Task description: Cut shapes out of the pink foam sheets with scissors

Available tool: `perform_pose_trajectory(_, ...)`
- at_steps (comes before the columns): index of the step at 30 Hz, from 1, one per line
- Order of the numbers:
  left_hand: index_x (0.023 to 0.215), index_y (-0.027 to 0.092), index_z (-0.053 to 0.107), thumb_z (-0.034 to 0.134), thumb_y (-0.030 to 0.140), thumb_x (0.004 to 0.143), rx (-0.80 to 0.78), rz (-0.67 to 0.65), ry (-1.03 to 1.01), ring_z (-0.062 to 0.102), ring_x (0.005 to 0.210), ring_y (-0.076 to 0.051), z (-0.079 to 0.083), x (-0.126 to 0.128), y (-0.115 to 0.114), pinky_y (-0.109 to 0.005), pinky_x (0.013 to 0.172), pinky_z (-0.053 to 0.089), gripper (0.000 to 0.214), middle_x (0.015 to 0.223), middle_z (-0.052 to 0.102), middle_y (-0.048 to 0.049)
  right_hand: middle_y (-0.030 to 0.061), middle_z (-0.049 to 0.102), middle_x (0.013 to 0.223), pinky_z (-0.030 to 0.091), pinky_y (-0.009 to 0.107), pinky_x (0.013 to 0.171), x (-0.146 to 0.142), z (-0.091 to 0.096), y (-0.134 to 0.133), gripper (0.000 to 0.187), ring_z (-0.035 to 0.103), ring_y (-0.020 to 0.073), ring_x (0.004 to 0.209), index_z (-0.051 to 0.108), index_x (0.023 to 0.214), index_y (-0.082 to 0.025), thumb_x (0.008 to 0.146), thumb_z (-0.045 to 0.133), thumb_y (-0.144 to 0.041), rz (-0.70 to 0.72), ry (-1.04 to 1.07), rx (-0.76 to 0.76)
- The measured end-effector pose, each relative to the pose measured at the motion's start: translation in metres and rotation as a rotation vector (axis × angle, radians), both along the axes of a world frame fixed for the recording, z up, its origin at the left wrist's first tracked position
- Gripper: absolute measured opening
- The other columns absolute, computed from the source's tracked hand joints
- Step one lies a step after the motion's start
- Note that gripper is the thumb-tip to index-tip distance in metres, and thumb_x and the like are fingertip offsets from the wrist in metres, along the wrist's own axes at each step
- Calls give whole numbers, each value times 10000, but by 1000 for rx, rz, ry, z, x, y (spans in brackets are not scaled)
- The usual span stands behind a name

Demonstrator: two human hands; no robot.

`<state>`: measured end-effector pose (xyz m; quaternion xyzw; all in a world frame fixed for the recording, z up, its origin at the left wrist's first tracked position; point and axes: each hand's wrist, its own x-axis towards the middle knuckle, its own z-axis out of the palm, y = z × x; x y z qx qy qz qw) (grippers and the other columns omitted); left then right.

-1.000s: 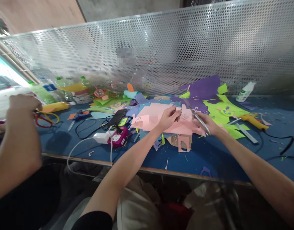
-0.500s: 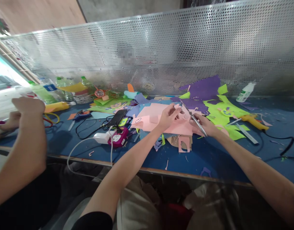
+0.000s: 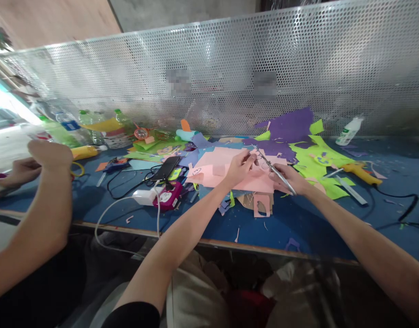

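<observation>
My left hand (image 3: 241, 166) is closed in a pinch on a small pink foam piece (image 3: 253, 157), mostly covered by my fingers. In my right hand (image 3: 287, 176) is a slim pair of silver scissors (image 3: 279, 173), seen nearly edge-on, its narrow blades pointing up and left beside the left fingertips. Both hands are over pink foam sheets (image 3: 212, 159), one with a small drawn mark near its left end. A pink offcut with a hole (image 3: 259, 206) lies toward the front.
Purple (image 3: 291, 125) and lime foam sheets (image 3: 307, 166) lie behind and right, near a yellow glue gun (image 3: 361, 173) and white bottle (image 3: 349, 131). A phone (image 3: 166, 167) and magenta box (image 3: 168, 197) sit left, beside cables. A co-worker's arm (image 3: 54, 196) reaches in; perforated metal (image 3: 223, 59) stands behind.
The scissors' tips have shifted slightly left, closer to my left fingertips. The co-worker's raised hand at the far left has moved a little right and down.
</observation>
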<state>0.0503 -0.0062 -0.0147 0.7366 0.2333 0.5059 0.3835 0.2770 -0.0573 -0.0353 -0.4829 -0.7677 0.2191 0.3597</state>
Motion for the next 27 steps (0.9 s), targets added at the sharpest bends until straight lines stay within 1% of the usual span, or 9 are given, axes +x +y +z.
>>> perform_pose_trajectory(3, 795, 168, 584, 516, 517, 1010, 32, 24, 47, 507, 604, -85, 2, -1, -2, -242, 604, 414, 416, 760, 660, -28, -29, 488, 676, 315, 265, 574, 0, 2, -1, 409, 438, 144, 620, 578, 790, -201, 863, 578, -603, 1, -20, -6)
perform_pose_trajectory(6, 786, 170, 583, 499, 506, 1020, 51, 53, 92, 522, 618, -92, 6, -2, -4, -243, 626, 419, 418, 739, 660, -28, -33, 475, 678, 318, 263, 577, -1, 3, -2, 403, 436, 144, 624, 575, 800, -202, 859, 577, -601, 6, -4, -33)
perform_pose_trajectory(10, 783, 167, 601, 517, 471, 1018, 70, 72, 160, 556, 655, -101, 11, -3, -7, -242, 669, 432, 394, 742, 682, -30, -42, 448, 647, 304, 257, 569, -1, 3, -2, 396, 410, 135, 602, 534, 752, -214, 856, 573, -595, 11, -1, -36)
perform_pose_trajectory(14, 744, 162, 605, 519, 433, 1019, 87, 95, 189, 553, 646, -101, 13, -4, -9, -244, 667, 422, 396, 719, 683, -28, -46, 432, 627, 291, 254, 559, -1, 3, -1, 395, 403, 132, 585, 520, 735, -219, 858, 563, -592, 20, -16, -21)
perform_pose_trajectory(18, 715, 160, 609, 570, 412, 990, 81, 113, 173, 534, 614, -100, 12, -4, -7, -243, 614, 396, 375, 669, 659, -18, -36, 456, 633, 296, 258, 564, -1, 4, -1, 405, 415, 138, 594, 543, 740, -210, 855, 559, -599, 15, -34, 5)
perform_pose_trajectory(23, 703, 160, 614, 572, 442, 981, 58, 80, 164, 524, 597, -101, 8, -3, -4, -251, 599, 393, 398, 655, 648, -20, -33, 473, 652, 326, 260, 568, -1, 6, -2, 441, 428, 138, 596, 556, 773, -206, 843, 552, -641, 45, 6, -47)
perform_pose_trajectory(27, 695, 164, 603, 574, 503, 972, 63, 90, 185, 521, 591, -102, 8, -4, -4, -248, 582, 386, 439, 637, 637, -18, -26, 479, 667, 335, 267, 559, 0, 8, -3, 481, 447, 150, 600, 571, 816, -201, 827, 545, -681, 49, 4, -107)
